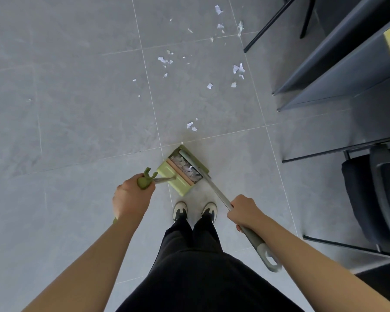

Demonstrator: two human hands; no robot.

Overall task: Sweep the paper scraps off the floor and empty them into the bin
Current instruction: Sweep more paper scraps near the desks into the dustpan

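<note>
down on the grey tiled floor [77, 109], just ahead of two black-and-white shoes [180, 210], sits a green dustpan [178, 176] with its open side facing away from the person. a heap of white paper scraps [188, 168] lies inside it. the left hand [131, 197] curls its fingers round the green top of the dustpan's upright handle [144, 180], where a small clip sticks out. the right hand [243, 212] grips the grey broom handle [214, 190] partway along, and the grey end with its hanging loop [271, 262] juts out behind the wrist. the broom's lower end reaches down to the right edge of the dustpan, touching or just over the scraps there; the bristles cannot be made out. more loose scraps [238, 69] lie scattered over the tiles farther ahead, well apart from the dustpan, with two small pieces [190, 126] nearer to it. dark furniture legs [277, 21] and grey panels [338, 64] stand along the right, and a dark chair [374, 190] sits at the right edge. black trousers [200, 255] fill the bottom centre.
</note>
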